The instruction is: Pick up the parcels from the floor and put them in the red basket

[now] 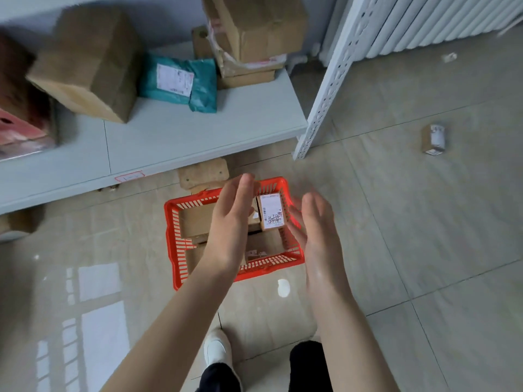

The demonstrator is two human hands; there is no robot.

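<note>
The red basket point(175, 239) stands on the tiled floor below me, with several brown cardboard parcels inside. One small parcel with a white label point(271, 212) lies at the basket's far right corner. My left hand point(230, 222) hovers over the basket's middle, fingers apart and empty. My right hand point(314, 227) is over the basket's right rim, also open and holding nothing. A small brown parcel with a white label point(433, 139) lies on the floor to the far right. Another tiny one point(449, 57) sits farther back near the radiator.
A pale shelf point(175, 137) at left holds cardboard boxes point(87, 63), a teal mailer bag point(181, 80) and stacked boxes point(252, 32). Its white perforated post point(319, 103) stands right of it. A flat cardboard piece point(203, 174) lies behind the basket. A white radiator point(424, 21) lines the back wall.
</note>
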